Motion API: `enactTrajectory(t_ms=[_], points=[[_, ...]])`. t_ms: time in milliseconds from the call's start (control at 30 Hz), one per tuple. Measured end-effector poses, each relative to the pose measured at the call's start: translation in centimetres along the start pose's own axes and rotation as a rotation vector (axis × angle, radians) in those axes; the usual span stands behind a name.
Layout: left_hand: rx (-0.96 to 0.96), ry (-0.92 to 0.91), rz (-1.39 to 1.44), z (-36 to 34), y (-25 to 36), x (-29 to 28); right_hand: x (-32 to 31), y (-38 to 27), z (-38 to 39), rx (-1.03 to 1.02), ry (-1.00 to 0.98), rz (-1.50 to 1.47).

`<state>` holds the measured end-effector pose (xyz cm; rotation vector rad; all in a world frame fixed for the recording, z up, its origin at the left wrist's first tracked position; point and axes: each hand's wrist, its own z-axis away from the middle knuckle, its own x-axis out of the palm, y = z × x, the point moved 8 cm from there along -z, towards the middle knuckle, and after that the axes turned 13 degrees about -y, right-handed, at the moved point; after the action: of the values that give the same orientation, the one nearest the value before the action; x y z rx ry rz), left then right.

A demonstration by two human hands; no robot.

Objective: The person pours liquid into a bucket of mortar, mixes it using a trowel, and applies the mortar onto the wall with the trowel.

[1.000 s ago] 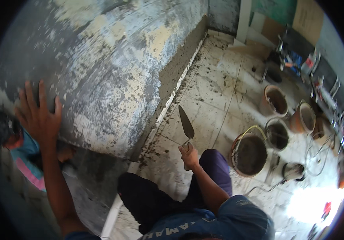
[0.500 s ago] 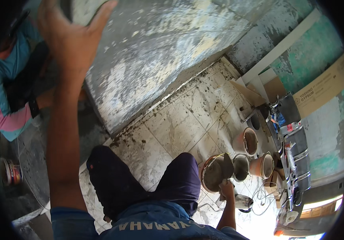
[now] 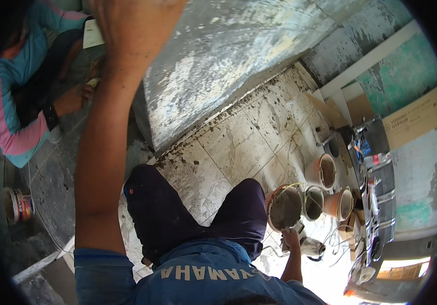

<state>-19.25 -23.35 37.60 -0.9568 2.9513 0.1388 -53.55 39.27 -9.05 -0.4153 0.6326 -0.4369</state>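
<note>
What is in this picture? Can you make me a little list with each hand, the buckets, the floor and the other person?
Left hand: raised in front of the patchy grey wall; fingers out of view, touching unclear
Right hand: at the rim of the orange-brown bucket; grip unclear
Inside that bucket: grey mix
Other buckets: several, standing close by
Floor: pale tiles, dark crumbs scattered near the wall
Other person: at the left, teal-and-pink sleeves
Far right: dark seats, cardboard
</note>
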Motion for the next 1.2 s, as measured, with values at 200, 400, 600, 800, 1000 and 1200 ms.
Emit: enactTrajectory(t_ms=[200, 400, 600, 800, 1000, 1200], points=[[0.051, -0.020, -0.079, -1.1, 0.2, 0.1, 0.3, 4.7, -1.7, -0.126, 0.123, -0.098], [0.091, -0.115, -0.188, -0.9, -0.8, 0.5, 2.7, 6.0, -2.1, -0.062, 0.253, -0.081], [-0.013, -0.152, -0.143, -0.6, -0.5, 1.7, 4.3, 8.9, -2.5, 0.001, 0.276, -0.260], [-0.130, -0.184, -0.161, -0.3, -0.5, 1.5, 5.0, 10.1, -2.6, -0.064, 0.291, -0.330], [-0.166, -0.201, -0.010, -0.8, -1.5, 0.8, 5.5, 8.7, -2.0, -0.082, 0.256, -0.378], [-0.310, -0.228, -0.017, -0.7, -2.5, 1.0, 4.9, 9.6, -1.7, -0.049, 0.249, -0.422]])
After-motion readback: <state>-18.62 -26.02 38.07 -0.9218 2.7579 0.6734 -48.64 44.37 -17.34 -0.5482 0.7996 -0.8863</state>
